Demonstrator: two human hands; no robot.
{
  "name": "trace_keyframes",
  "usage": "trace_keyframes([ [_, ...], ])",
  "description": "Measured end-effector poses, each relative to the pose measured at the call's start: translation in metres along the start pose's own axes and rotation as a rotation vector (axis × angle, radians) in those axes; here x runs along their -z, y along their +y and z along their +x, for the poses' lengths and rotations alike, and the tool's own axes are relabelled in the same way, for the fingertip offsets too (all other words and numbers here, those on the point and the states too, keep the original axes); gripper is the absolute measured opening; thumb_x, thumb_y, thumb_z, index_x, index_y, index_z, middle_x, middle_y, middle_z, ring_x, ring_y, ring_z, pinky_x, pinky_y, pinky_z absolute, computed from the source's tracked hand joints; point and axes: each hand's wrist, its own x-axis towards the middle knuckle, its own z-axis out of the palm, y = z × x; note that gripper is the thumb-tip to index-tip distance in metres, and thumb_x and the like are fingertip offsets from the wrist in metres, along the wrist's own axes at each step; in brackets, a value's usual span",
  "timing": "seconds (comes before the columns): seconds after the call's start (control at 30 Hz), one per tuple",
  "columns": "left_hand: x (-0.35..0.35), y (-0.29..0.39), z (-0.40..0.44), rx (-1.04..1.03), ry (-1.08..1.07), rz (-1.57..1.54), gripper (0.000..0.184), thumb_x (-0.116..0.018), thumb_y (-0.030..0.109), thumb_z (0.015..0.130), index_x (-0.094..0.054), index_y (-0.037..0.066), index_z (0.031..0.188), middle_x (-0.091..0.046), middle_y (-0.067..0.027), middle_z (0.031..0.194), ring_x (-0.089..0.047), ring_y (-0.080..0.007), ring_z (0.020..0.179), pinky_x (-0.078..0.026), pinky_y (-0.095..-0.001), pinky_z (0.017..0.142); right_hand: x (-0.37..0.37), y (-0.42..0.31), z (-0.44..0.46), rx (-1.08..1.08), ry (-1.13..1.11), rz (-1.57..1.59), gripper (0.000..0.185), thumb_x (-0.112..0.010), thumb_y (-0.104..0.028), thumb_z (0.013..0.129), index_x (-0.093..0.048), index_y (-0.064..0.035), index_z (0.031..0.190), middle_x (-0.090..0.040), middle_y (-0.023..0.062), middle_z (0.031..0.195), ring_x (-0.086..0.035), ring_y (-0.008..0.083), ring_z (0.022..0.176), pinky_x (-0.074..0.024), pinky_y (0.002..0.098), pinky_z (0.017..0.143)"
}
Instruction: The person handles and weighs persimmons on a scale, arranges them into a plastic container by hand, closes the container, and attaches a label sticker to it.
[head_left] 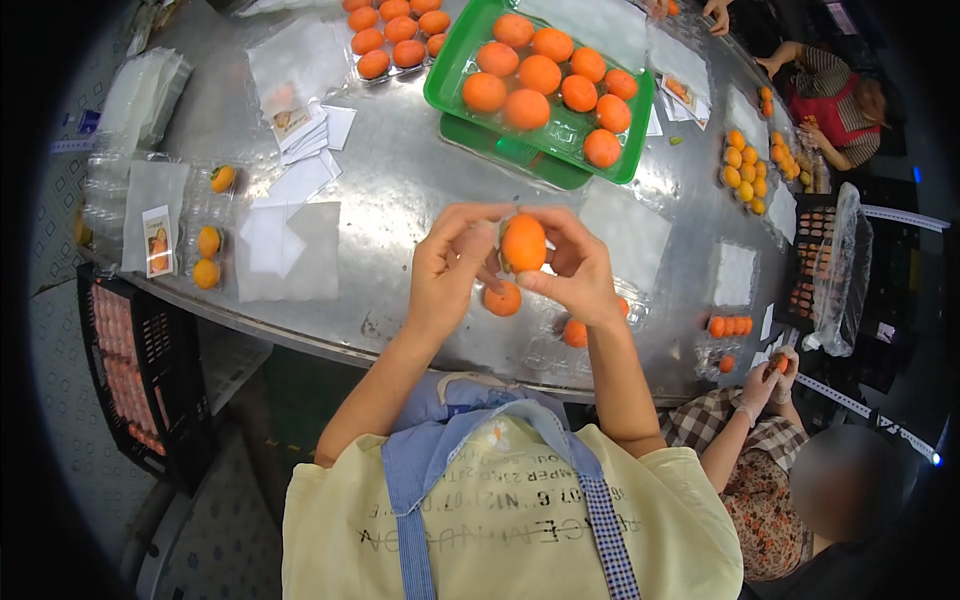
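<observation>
In the head view an orange persimmon (525, 243) is held up over the steel table between my two hands, its leafy stem end turned to the left. My right hand (575, 268) grips it from the right, thumb along its lower side. From the left, my left hand (448, 262) has its fingers closed at the stem end. A second persimmon (502, 298) rests on the table just below my hands. By my right wrist sits a clear plastic tray (560, 355) with a persimmon (575, 333) in it, partly hidden by my forearm.
A green basket (440, 95) of persimmons stands on a green base ahead. Beside it is a filled clear tray (404, 54). White cards (300, 180) and clear trays (208, 225) lie left. A co-worker's gloved hands (768, 385) work at right. A black crate (150, 370) stands lower left.
</observation>
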Motion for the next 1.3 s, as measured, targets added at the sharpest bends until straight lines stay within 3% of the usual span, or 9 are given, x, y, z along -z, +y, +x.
trace_keyframes([
  [0.17,0.021,-0.008,-0.007,0.121,0.12,0.012,0.03,-0.048,0.025,0.099,-0.056,0.002,0.117,-0.055,-0.008,0.104,-0.053,-0.0077,0.068,-0.05,-0.0212,0.054,0.03,-0.011,0.029,0.083,0.172,-0.168,0.055,-0.079,-0.006,0.073,-0.054,-0.0009,0.122,-0.048,0.0067,0.124,-0.051,0.0201,0.116,-0.0496,0.0383,0.094],
  [0.33,0.054,-0.028,-0.025,0.221,0.209,0.081,0.022,-0.053,0.022,0.097,-0.06,0.004,0.107,-0.06,-0.005,0.091,-0.053,-0.006,0.067,-0.048,-0.0208,0.053,0.061,-0.012,0.062,0.252,0.311,-0.668,0.056,-0.081,-0.017,0.071,-0.057,-0.0037,0.12,-0.059,0.01,0.11,-0.061,0.0214,0.097,-0.0494,0.034,0.087],
  [0.63,0.07,-0.046,-0.042,0.249,0.222,0.076,0.016,-0.057,0.018,0.095,-0.061,0.005,0.103,-0.061,-0.0033,0.088,-0.053,-0.0052,0.067,-0.047,-0.0207,0.055,0.074,-0.021,0.089,0.313,0.354,-1.154,0.055,-0.082,-0.022,0.065,-0.061,-0.0064,0.114,-0.063,0.0091,0.104,-0.055,0.0255,0.094,-0.0443,0.0381,0.084],
  [0.83,0.066,-0.047,-0.042,0.271,0.196,0.102,0.016,-0.056,0.016,0.095,-0.061,0.004,0.103,-0.062,-0.0036,0.087,-0.053,-0.0056,0.067,-0.047,-0.0212,0.055,0.082,-0.026,0.104,0.438,0.2,-1.472,0.053,-0.083,-0.023,0.061,-0.063,-0.0082,0.108,-0.064,0.0069,0.097,-0.054,0.0259,0.095,-0.0386,0.0367,0.082],
  [1.13,0.07,-0.056,-0.048,0.255,0.151,0.131,0.015,-0.055,0.015,0.095,-0.06,0.004,0.104,-0.062,-0.0044,0.086,-0.052,-0.006,0.066,-0.046,-0.0208,0.056,0.091,-0.01,0.107,0.588,0.158,-1.53,0.053,-0.082,-0.031,0.063,-0.065,-0.0094,0.108,-0.064,0.0075,0.099,-0.055,0.0287,0.094,-0.0424,0.0391,0.082],
  [1.3,0.071,-0.052,-0.061,0.255,0.146,0.132,0.016,-0.055,0.015,0.095,-0.061,0.004,0.104,-0.062,-0.0039,0.087,-0.053,-0.006,0.067,-0.046,-0.0207,0.057,0.1,-0.009,0.101,0.799,0.304,-1.376,0.05,-0.082,-0.033,0.065,-0.066,-0.0069,0.105,-0.064,0.0094,0.103,-0.057,0.0293,0.096,-0.0466,0.0381,0.081],
])
